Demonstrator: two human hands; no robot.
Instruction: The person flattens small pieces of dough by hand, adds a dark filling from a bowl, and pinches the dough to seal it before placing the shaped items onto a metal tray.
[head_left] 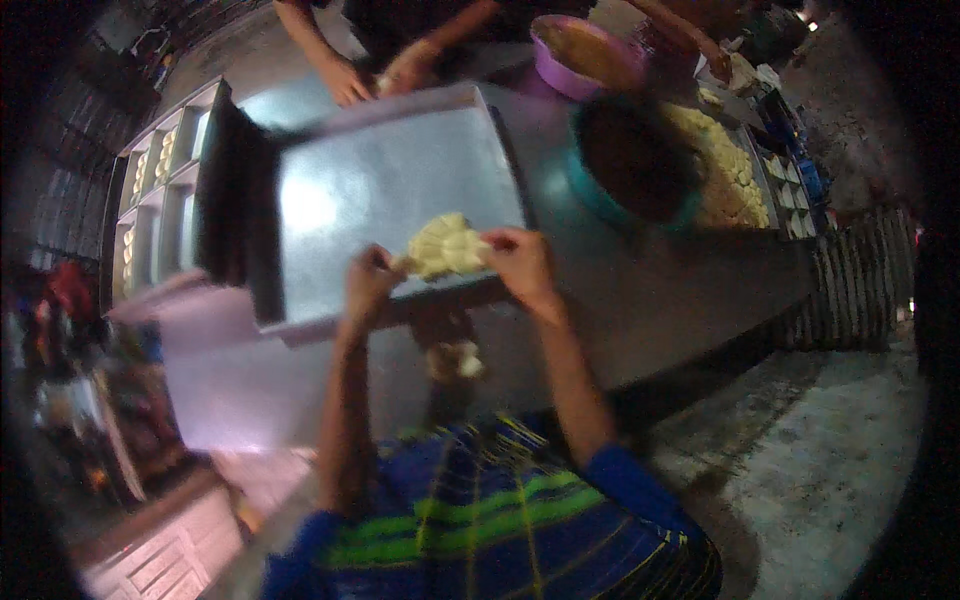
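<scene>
Left hand (368,285) & right hand (520,262) both pinch a pale dough lump (446,246) w/ their fingers, over a big metal tray (390,190) on the counter (640,290).

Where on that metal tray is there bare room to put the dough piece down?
Nearly all of the metal tray is bare, from the near edge, where the left hand and right hand hold the pale dough piece, to the far rim. Crowded: the far rim by another person's hands, and rightward around the teal bowl and pink bowl.
</scene>
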